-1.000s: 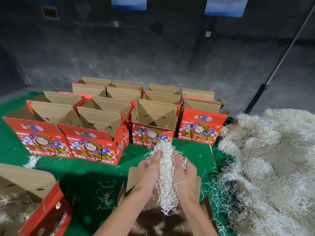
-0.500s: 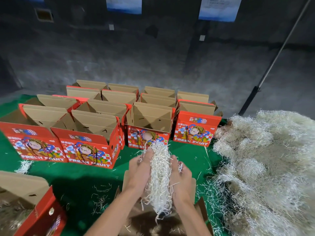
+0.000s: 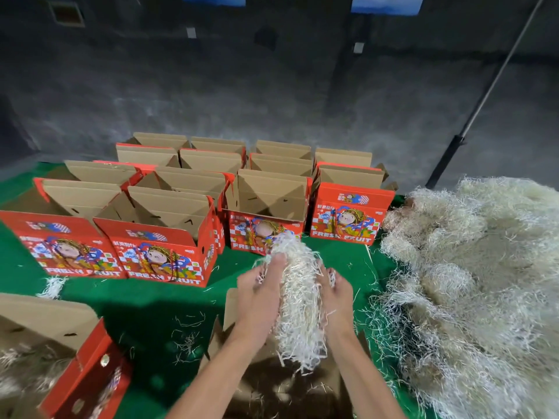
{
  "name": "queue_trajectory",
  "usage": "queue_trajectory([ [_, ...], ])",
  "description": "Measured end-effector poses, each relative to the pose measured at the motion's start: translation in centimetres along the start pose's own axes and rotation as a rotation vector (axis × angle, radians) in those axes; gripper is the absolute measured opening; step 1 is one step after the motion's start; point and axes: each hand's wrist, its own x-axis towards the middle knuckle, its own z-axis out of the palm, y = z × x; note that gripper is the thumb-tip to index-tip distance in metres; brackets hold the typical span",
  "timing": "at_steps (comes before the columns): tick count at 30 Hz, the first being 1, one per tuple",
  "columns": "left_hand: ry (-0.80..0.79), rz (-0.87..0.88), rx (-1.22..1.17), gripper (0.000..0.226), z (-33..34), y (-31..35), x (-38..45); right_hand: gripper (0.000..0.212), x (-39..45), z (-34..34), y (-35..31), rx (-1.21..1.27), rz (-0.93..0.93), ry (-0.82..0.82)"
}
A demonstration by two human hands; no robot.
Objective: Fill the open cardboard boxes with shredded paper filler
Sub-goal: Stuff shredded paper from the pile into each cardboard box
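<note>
Fingers (image 3: 273, 267) of the left hand (image 3: 260, 294) lie nearly straight along one side of a bundle of shredded paper (image 3: 298, 300); those of the right hand (image 3: 337, 293) press the other side, slightly curled at the tips, so the bundle is squeezed between two palms, not gripped in a fist. Bundle hangs directly above the nearest open box (image 3: 281, 385), whose brown interior shows only a few stray strands on its floor; its lower tuft dangles into the opening. Progress, judged from the layout: early. One box at lower left (image 3: 45, 358) already holds filler. The group of red boxes behind (image 3: 157, 237), several rows deep, stands with flaps up, and the interiors that can be seen look bare; the rear rows cannot be checked. Big supply heap of shredded paper (image 3: 472, 282) on the right, close to the working box, so plenty of material left. Loose strands scattered on the green table cover (image 3: 145, 306). Compared with a second ago: hands and bundle hold almost the same pose over the same box, palms a little closer together and the bundle pressed narrower and longer. The view has shifted slightly, but the boxes and heap keep their places. No release yet.
</note>
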Motion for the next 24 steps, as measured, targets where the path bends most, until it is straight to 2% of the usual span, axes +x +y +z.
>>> queue_trajectory([
  [3,0.087,-0.071,0.017,0.088,-0.8,-0.1,2.2,0.036,-2.9,0.6,0.2,0.072,-0.120,0.028],
  [7,0.012,-0.095,-0.024,0.081,-1.0,-1.3,3.0,0.045,-4.1,-0.1,-0.9,-0.023,-0.297,0.021],
  [10,-0.057,-0.129,-0.093,0.071,-0.6,-2.7,1.1,0.040,-1.7,-1.1,-2.7,0.042,-0.286,0.037],
  [13,-0.003,-0.235,-0.163,0.061,0.3,-2.7,-1.7,0.043,0.8,-1.2,-3.2,0.047,-0.230,0.015],
  [16,0.074,-0.150,-0.151,0.058,0.5,-1.4,-3.0,0.049,1.2,-0.8,-1.5,0.002,-0.137,-0.063],
  [19,0.094,-0.100,-0.159,0.037,-0.9,0.9,-2.5,0.060,-0.6,-0.1,-0.1,0.016,-0.083,-0.087],
  [22,0.122,-0.038,-0.221,0.048,-2.2,2.7,-0.8,0.049,-3.6,0.6,-0.1,0.025,-0.243,-0.034],
  [24,0.129,-0.043,-0.223,0.054,-2.5,3.2,0.1,0.049,-5.0,0.2,-0.5,0.016,-0.337,-0.069],
])
